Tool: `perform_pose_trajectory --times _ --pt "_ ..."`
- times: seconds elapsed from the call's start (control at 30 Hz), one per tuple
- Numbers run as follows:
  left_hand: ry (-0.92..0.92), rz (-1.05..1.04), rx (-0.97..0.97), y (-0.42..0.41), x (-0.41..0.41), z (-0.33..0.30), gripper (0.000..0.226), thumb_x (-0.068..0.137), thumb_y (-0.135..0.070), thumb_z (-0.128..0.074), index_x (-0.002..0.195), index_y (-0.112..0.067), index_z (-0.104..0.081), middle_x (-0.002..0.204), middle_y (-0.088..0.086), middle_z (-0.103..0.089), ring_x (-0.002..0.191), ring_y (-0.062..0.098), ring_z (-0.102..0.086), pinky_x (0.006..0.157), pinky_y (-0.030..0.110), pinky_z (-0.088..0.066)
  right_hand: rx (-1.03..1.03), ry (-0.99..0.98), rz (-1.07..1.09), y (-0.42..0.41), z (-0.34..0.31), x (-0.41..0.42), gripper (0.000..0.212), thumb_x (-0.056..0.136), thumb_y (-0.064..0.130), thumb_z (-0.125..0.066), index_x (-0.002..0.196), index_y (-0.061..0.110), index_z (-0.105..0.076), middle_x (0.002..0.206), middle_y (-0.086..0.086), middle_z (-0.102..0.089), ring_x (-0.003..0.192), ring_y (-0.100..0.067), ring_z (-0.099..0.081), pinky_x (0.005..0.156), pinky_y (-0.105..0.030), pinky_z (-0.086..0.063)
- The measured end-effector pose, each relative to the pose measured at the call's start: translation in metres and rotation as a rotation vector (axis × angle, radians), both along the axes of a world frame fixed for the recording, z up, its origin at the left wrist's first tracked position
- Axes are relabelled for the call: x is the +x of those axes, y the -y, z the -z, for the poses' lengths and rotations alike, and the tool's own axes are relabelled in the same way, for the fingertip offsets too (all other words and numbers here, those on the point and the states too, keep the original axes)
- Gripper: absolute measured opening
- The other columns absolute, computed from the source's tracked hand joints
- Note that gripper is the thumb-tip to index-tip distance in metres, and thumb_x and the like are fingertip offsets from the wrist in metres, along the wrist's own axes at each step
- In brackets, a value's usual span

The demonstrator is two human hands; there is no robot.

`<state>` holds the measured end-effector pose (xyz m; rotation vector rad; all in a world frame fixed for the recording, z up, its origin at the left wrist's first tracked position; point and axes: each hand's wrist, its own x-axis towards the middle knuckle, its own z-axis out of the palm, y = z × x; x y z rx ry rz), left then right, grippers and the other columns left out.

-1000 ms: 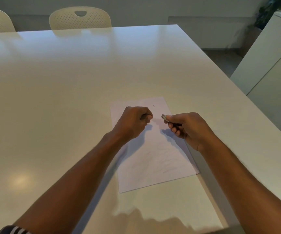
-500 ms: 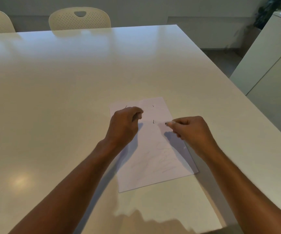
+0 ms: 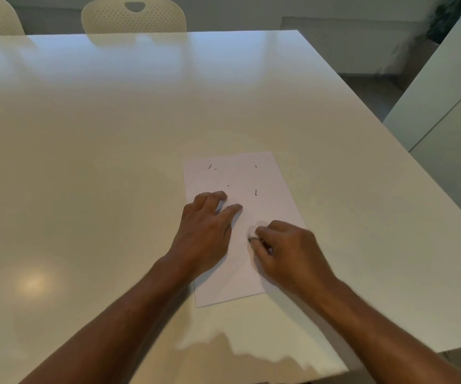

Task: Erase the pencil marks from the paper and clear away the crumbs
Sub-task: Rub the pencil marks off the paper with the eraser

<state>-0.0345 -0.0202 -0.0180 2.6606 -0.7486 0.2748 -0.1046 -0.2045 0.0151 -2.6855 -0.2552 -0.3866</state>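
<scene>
The right hand (image 3: 290, 248) pinches a small white eraser (image 3: 252, 233) between thumb and fingertips and presses it on the sheet of paper (image 3: 268, 178), so I judge that the rubbing step is in hand and not yet the cleaning. The left hand (image 3: 204, 228) lies just beside the grip, on its left, with fingers spread and flat on the paper to keep it from sliding on the white table (image 3: 113, 162). Beyond the grip, toward the far edge of the sheet, several short dark crumbs (image 3: 255, 192) are scattered. Under the grip I cannot tell if faint pencil marks remain; the view is too pale there. The next move probably calls for short strokes with light pressure while the flat hand holds the sheet, and afterwards for sweeping the crumbs off the paper.
</scene>
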Motion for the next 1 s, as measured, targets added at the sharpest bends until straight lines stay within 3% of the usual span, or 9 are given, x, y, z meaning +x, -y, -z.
perform_pose_trajectory --times 0.13,0.33,0.5,0.67,0.73,0.87,1.0 --pt "-0.017 -0.013 -0.003 0.002 -0.001 -0.001 0.037 0.097 -0.013 -0.049 0.130 -0.023 -0.062 0.138 0.010 -0.051 0.130 0.033 -0.042 0.098 0.050 -0.041 -0.080 0.054 0.236 0.038 -0.005 0.029 0.023 0.082 0.028 -0.059 0.064 0.015 -0.065 0.060 -0.001 -0.056 0.056 -0.028 -0.059 0.049 -0.030 -0.042" --pt "-0.021 -0.007 0.021 0.001 -0.001 -0.002 0.039 0.096 -0.014 -0.053 0.134 -0.022 -0.059 0.140 0.010 -0.048 0.131 0.032 -0.040 0.099 0.049 -0.041 -0.060 -0.033 -0.063 -0.010 -0.006 -0.007 0.019 0.085 0.023 -0.066 0.067 0.017 -0.063 0.061 0.002 -0.052 0.053 -0.022 -0.053 0.048 -0.027 -0.039" --pt "-0.052 -0.009 0.032 0.002 -0.001 -0.002 0.038 0.099 -0.015 -0.047 0.135 -0.023 -0.057 0.143 0.010 -0.046 0.134 0.032 -0.036 0.102 0.049 -0.037 -0.108 0.044 0.255 0.038 -0.006 0.029 0.024 0.083 0.029 -0.058 0.066 0.014 -0.065 0.062 -0.001 -0.058 0.057 -0.028 -0.059 0.050 -0.029 -0.040" --pt "-0.083 -0.012 0.051 0.002 -0.001 -0.004 0.042 0.098 -0.016 -0.048 0.139 -0.024 -0.053 0.147 0.009 -0.040 0.137 0.029 -0.031 0.106 0.047 -0.034 -0.035 -0.042 -0.099 -0.028 -0.005 -0.017 0.023 0.087 0.024 -0.063 0.066 0.017 -0.060 0.062 0.001 -0.051 0.053 -0.024 -0.052 0.048 -0.029 -0.040" --pt "-0.077 -0.006 0.047 0.002 -0.001 -0.004 0.042 0.097 -0.014 -0.049 0.137 -0.024 -0.054 0.145 0.009 -0.042 0.136 0.030 -0.033 0.105 0.047 -0.034 -0.040 -0.026 -0.053 -0.014 -0.003 -0.004 0.020 0.086 0.024 -0.065 0.067 0.018 -0.063 0.063 0.001 -0.054 0.055 -0.024 -0.056 0.049 -0.029 -0.041" --pt "-0.074 -0.011 0.030 0.002 -0.002 -0.003 0.037 0.099 -0.014 -0.048 0.134 -0.024 -0.057 0.143 0.010 -0.045 0.134 0.032 -0.035 0.104 0.049 -0.036 -0.088 0.060 0.248 0.030 -0.007 0.029 0.021 0.082 0.026 -0.061 0.065 0.015 -0.064 0.062 -0.001 -0.057 0.055 -0.028 -0.059 0.049 -0.028 -0.038" --pt "-0.077 -0.004 0.035 0.002 -0.001 -0.003 0.040 0.098 -0.014 -0.048 0.136 -0.023 -0.055 0.145 0.010 -0.042 0.135 0.031 -0.033 0.107 0.047 -0.034 -0.069 0.011 -0.004 -0.020 -0.005 -0.004 0.023 0.085 0.020 -0.066 0.064 0.017 -0.059 0.060 -0.001 -0.052 0.051 -0.024 -0.051 0.048 -0.028 -0.035"
